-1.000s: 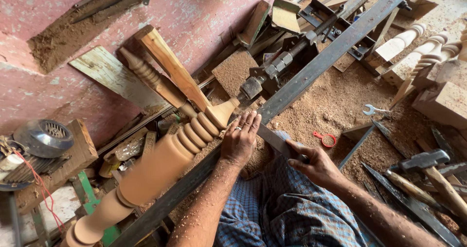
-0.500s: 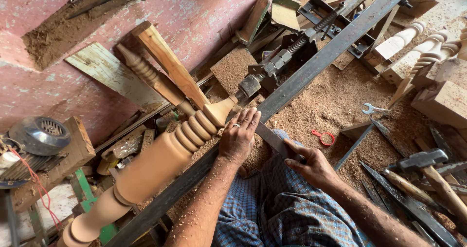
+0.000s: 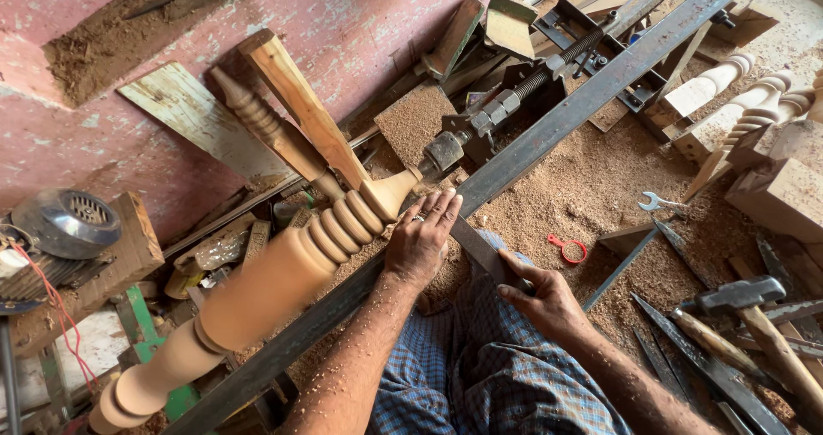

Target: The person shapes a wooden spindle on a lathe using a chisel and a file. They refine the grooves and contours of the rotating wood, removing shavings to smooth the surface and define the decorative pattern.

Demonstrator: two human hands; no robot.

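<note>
A long turned wooden post [image 3: 257,289] with rings and a tapered tip is mounted on a lathe, running from lower left to the tailstock [image 3: 480,126]. My left hand [image 3: 422,240] lies flat, fingers spread, on a flat steel chisel [image 3: 480,251] where it crosses the long steel tool rest bar [image 3: 549,126], close to the post's tapered end. My right hand [image 3: 540,298] grips the near end of that chisel over my lap. My checked blue cloth [image 3: 480,375] is dusted with shavings.
Sawdust covers the floor [image 3: 600,195]. A hammer [image 3: 737,298], several chisels [image 3: 686,349], a wrench [image 3: 656,202] and a red ring [image 3: 570,248] lie at the right. Turned spindles [image 3: 729,84] and wood blocks sit far right. An electric motor [image 3: 60,225] stands at the left by a pink wall.
My left hand has slid slightly along the chisel toward the post's tapered end. The view has shifted a little; otherwise things stay in place.
</note>
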